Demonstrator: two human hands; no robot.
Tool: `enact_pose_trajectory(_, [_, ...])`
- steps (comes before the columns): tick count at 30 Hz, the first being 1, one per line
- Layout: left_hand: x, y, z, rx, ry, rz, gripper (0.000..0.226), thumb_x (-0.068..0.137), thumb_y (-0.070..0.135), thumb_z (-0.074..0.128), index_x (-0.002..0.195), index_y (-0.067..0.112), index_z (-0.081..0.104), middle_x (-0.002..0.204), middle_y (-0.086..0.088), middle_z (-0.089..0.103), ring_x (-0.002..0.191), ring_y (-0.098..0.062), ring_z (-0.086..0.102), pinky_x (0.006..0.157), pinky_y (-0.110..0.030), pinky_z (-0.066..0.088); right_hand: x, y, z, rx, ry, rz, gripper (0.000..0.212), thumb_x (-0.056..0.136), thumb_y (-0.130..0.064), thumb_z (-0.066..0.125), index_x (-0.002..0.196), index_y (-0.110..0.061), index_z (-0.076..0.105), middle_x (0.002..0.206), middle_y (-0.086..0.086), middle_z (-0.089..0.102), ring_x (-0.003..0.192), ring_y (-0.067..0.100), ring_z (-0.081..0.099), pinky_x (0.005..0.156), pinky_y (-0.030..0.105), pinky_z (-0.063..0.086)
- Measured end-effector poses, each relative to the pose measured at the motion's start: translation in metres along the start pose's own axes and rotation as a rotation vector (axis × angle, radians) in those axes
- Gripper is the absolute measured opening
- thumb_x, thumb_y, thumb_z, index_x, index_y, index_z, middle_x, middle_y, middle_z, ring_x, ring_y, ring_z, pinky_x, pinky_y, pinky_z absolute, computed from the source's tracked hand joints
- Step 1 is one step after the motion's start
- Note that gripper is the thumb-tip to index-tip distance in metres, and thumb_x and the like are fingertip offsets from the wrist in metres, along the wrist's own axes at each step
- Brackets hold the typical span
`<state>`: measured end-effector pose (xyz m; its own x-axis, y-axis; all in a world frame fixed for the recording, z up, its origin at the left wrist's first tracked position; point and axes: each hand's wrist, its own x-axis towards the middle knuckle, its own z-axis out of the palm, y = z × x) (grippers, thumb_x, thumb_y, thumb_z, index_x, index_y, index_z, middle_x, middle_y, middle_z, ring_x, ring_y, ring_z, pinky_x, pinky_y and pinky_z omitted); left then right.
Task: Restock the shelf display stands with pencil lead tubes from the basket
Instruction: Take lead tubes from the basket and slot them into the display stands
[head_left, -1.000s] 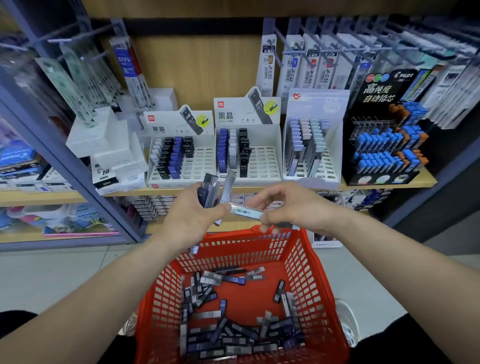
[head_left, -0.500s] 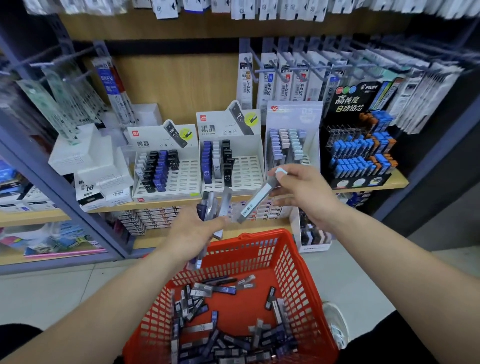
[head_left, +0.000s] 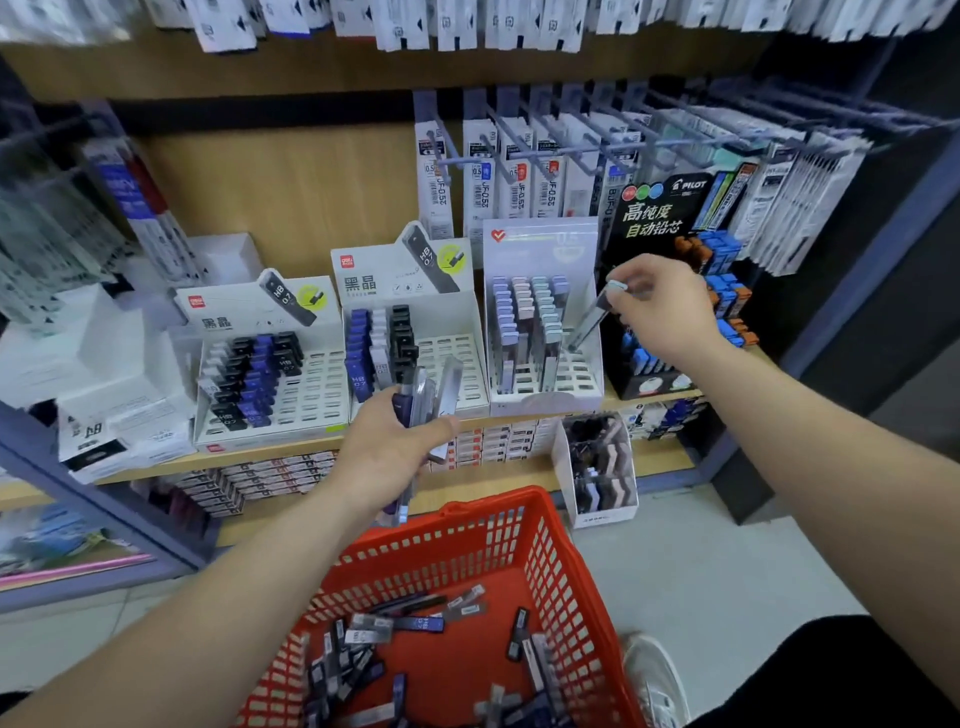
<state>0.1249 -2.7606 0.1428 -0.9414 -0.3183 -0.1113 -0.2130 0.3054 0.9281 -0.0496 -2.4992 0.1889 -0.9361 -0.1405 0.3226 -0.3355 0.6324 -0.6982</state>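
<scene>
red basket of lead tubes, half-filled stand

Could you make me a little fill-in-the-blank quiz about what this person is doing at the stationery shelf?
1. The left hand grips a bundle of tubes, while the right hand pinches only ____ tube.
2. The basket holding the loose tubes is ____ in colour.
3. The black stand at the far right of the shelf shows the brand name ____.

Missing words: one; red; PILOT.
</scene>
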Motion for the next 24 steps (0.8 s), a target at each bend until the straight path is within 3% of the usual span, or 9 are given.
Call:
enact_pose_trajectory(7, [0.019, -0.009, 0.003, -0.031, -0.014, -0.02, 0.026, 0.087, 0.03, 0.079, 0.088, 0.016, 0.058, 0.051, 0.007, 0.043, 0.051, -0.022, 0.043, 0.052, -0.037, 0.044, 0.039, 0.028, 0.028, -0.096, 0.013, -0.028, 0.006, 0.094, -0.02, 0.069, 0.1, -0.022, 0.071, 0.092, -0.005, 0.065, 0.08, 0.009, 0.061, 0.078, 0.026, 0.048])
enact_pose_trajectory(11, [0.025, -0.014, 0.003, -0.037, -0.014, -0.042, 0.029, 0.087, 0.032, 0.079, 0.089, 0.014, 0.056, 0.051, 0.005, 0.044, 0.052, -0.023, 0.044, 0.053, -0.039, 0.044, 0.041, 0.036, 0.036, -0.138, -0.037, -0.041, 0.008, 0.093, -0.018, 0.071, 0.101, -0.018, 0.071, 0.093, -0.001, 0.068, 0.085, 0.015, 0.063, 0.08, 0.025, 0.047])
enact_pose_trajectory(18, [0.025, -0.012, 0.005, -0.044, -0.013, -0.005, 0.021, 0.088, 0.031, 0.078, 0.091, 0.017, 0.063, 0.05, 0.012, 0.048, 0.047, -0.017, 0.047, 0.05, -0.034, 0.048, 0.046, 0.032, 0.037, -0.206, -0.127, -0.08, 0.011, 0.094, -0.013, 0.07, 0.096, -0.023, 0.066, 0.091, 0.001, 0.065, 0.088, 0.018, 0.061, 0.081, 0.025, 0.043])
enact_pose_trajectory(24, [0.024, -0.012, 0.006, -0.044, -0.024, -0.009, 0.019, 0.089, 0.029, 0.077, 0.085, 0.02, 0.06, 0.048, 0.019, 0.05, 0.046, -0.001, 0.049, 0.064, -0.034, 0.047, 0.06, 0.032, 0.048, -0.193, -0.073, -0.042, 0.009, 0.095, -0.013, 0.068, 0.099, -0.018, 0.062, 0.097, 0.009, 0.065, 0.087, 0.025, 0.061, 0.079, 0.034, 0.05])
